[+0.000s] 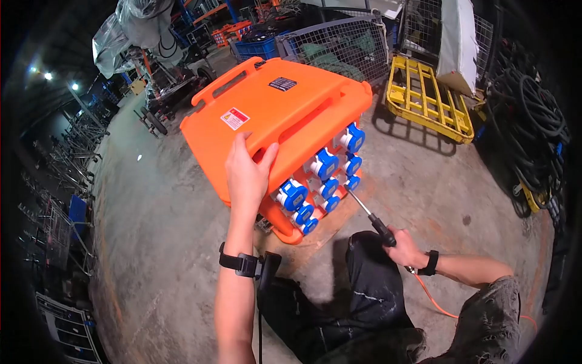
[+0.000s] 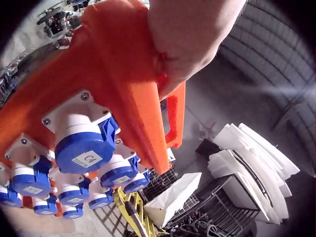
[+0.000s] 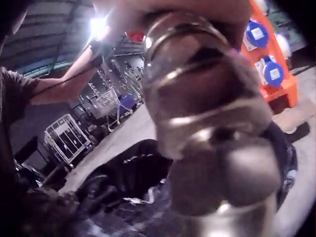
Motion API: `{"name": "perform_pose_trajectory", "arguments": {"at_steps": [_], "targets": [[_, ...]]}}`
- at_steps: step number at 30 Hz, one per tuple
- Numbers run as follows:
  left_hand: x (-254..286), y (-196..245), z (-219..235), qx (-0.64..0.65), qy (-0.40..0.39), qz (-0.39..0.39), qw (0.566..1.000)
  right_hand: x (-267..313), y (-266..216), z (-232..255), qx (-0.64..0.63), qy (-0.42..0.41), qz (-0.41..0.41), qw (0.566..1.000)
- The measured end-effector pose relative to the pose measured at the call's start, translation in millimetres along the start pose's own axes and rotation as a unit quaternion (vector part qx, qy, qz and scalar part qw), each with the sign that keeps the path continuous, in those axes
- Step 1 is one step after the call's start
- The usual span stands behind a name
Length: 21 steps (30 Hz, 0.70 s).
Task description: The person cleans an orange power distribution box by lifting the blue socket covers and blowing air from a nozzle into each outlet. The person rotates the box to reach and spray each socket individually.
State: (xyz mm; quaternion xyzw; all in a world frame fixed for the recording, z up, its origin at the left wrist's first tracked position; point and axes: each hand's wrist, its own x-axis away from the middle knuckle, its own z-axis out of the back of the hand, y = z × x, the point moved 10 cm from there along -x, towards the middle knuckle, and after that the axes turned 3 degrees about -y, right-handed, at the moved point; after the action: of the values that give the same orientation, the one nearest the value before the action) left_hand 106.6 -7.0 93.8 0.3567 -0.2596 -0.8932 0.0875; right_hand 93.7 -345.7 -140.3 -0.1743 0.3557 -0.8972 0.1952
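Note:
An orange power distribution box [image 1: 230,145] stands tilted on the floor, with rows of blue-capped sockets [image 1: 326,164] on the side facing me. My left hand [image 1: 247,173] holds the box's upper edge at the near handle slot; the left wrist view shows this hand [image 2: 190,39] over the orange rim, its fingertips partly hidden. In my right hand [image 1: 405,247] is an air blow gun [image 1: 382,229] with a black body and a thin metal nozzle. Its tip points at the lowest sockets of the right column. A metal hose coupling [image 3: 207,98] fills the right wrist view.
An orange hose [image 1: 433,300] trails from the blow gun across the concrete floor. A yellow metal frame [image 1: 424,100] lies to the right, beside heaped black cables [image 1: 527,115]. Wire-mesh crates [image 1: 339,45] stand behind the box. My knees [image 1: 376,273] are just below it.

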Motion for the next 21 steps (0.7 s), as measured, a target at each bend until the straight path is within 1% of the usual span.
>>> {"name": "perform_pose_trajectory", "arguments": {"at_steps": [2, 3, 5, 11, 14, 15, 16, 18, 20, 21], "targets": [[1, 4, 3, -0.016, 0.017, -0.029, 0.999, 1, 8, -4, -0.027, -0.001, -0.019, 0.999], [2, 5, 3, -0.016, 0.014, -0.028, 0.999, 3, 10, -5, -0.028, -0.002, -0.022, 0.999], [1, 1, 1, 0.002, -0.002, 0.009, 1.000, 8, 3, -8, 0.002, -0.016, 0.015, 1.000], [2, 7, 3, -0.014, 0.002, 0.018, 1.000, 1, 8, -3, -0.021, -0.004, 0.001, 1.000], [3, 10, 4, -0.017, 0.006, 0.014, 1.000, -1, 1, 2, -0.039, -0.015, -0.009, 0.999], [2, 8, 4, -0.030, 0.009, 0.016, 0.999, -1, -3, 3, -0.038, -0.011, 0.007, 0.999], [2, 5, 3, -0.041, 0.011, 0.018, 0.999, -1, -2, 3, -0.038, -0.007, 0.000, 0.999], [1, 2, 2, -0.046, 0.017, 0.003, 0.999, 0, -8, -1, 0.019, -0.037, 0.015, 0.999], [2, 9, 3, -0.039, 0.010, 0.004, 0.999, -2, -13, -2, 0.025, -0.010, 0.096, 0.995], [3, 11, 3, -0.051, 0.004, 0.019, 0.999, -3, -13, -2, 0.027, -0.012, 0.108, 0.994]]}}
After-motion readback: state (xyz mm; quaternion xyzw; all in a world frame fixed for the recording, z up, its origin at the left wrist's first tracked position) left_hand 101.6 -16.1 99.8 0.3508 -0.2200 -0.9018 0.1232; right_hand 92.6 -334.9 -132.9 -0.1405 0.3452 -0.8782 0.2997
